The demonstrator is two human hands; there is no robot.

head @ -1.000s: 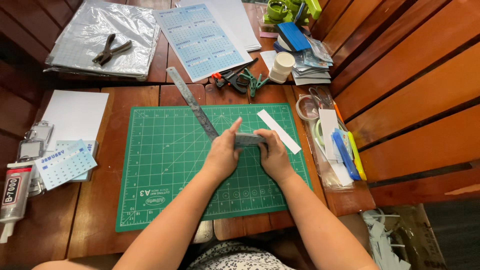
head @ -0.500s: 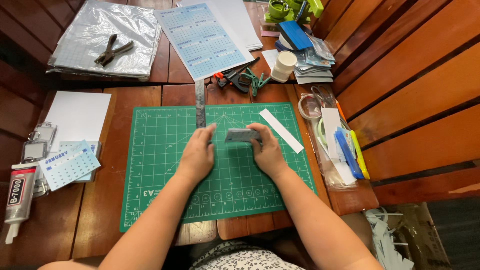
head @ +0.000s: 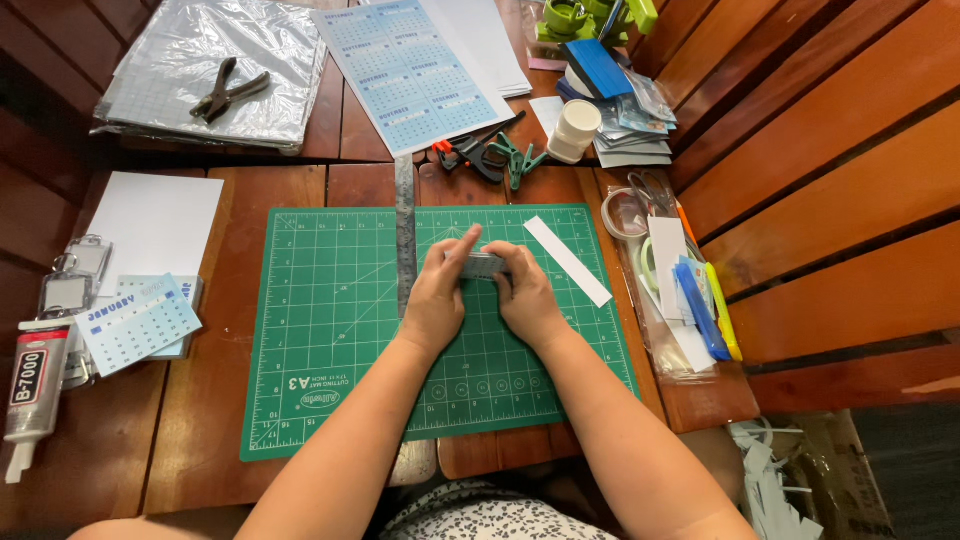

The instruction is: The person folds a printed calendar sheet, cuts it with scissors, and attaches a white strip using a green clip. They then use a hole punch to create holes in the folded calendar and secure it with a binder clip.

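On green cutting mat (head: 330,380), upper middle: both hands pinch small grey card (head: 483,266), left hand (head: 437,297) and right hand (head: 527,297) at opposite ends. Card likely light, thin, bendable; best held by edges. Metal ruler (head: 405,235) just left.

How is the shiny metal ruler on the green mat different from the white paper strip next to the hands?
The long grey metal ruler lies straight up and down the green cutting mat, while the flat white paper strip lies slanted. The ruler is longer and pokes past the mat's top edge; the strip stays on the mat. The ruler runs just beside the left hand; the strip lies apart from the right hand. Both are long and thin.
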